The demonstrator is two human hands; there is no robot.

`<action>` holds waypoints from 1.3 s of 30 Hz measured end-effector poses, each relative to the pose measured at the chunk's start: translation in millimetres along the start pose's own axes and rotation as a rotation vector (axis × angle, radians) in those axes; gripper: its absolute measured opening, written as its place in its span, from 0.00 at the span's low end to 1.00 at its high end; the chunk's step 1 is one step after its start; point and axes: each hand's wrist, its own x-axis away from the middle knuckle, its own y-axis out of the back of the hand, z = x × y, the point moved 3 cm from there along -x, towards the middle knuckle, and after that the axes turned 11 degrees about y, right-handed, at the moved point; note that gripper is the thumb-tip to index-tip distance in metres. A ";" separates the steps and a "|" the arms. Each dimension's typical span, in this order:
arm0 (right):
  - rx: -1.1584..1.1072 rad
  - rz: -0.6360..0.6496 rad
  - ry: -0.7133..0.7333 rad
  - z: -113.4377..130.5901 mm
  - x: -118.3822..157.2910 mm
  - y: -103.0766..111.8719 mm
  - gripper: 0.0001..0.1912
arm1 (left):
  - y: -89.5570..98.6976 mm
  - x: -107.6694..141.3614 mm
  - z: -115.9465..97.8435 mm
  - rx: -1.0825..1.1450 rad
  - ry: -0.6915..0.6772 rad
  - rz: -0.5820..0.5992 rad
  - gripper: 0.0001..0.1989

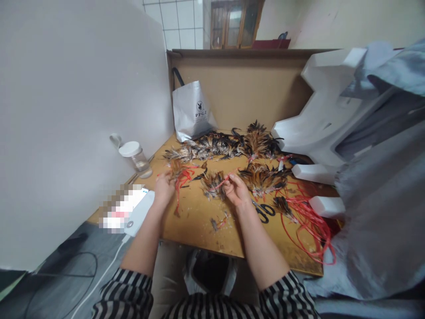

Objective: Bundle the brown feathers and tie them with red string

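Pinched in my right hand (pixel 236 189) is a thin red strip (pixel 223 182), just right of a small brown feather bunch (pixel 211 182) on the table. My left hand (pixel 165 188) is at the left by another feather bunch (pixel 177 168) with red strips (pixel 184 175) beside it; its fingers are bent and what they hold is too small to make out. Larger brown and black feather bunches (pixel 262 177) lie right of my right hand, and a long row of feathers (pixel 212 146) runs behind. Black-handled scissors (pixel 264 212) rest by my right wrist.
A tangle of red strips (pixel 312 226) covers the right table edge. White foam pieces (pixel 315 173) and grey cloth stand at the right. At the back is a silver bag (pixel 192 110); at the left, a lidded jar (pixel 135 157) and a phone (pixel 141 212) with a cable.
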 end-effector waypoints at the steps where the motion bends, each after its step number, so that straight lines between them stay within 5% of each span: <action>1: 0.035 0.027 0.003 -0.2 0.9 -1.3 0.07 | -1.7 5.8 -10.1 0.053 -0.007 -0.009 0.07; 3: 0.100 0.099 0.009 -0.9 3.4 -5.5 0.09 | -11.0 18.9 -26.8 0.208 0.059 0.112 0.10; 7: 0.221 0.184 0.034 -3.1 7.4 -11.8 0.10 | -41.9 48.7 -41.7 0.515 0.333 0.587 0.15; 11: 0.336 0.226 0.075 -6.8 8.3 -13.0 0.11 | -63.5 67.6 -37.1 0.612 0.516 0.757 0.13; 30: 0.152 0.252 -0.124 -8.5 9.7 -12.9 0.10 | -83.1 73.8 -19.7 0.730 0.623 0.906 0.07; 39: 0.094 0.247 -0.142 -10.5 9.7 -12.3 0.11 | -81.2 71.5 -16.5 0.744 0.649 0.731 0.05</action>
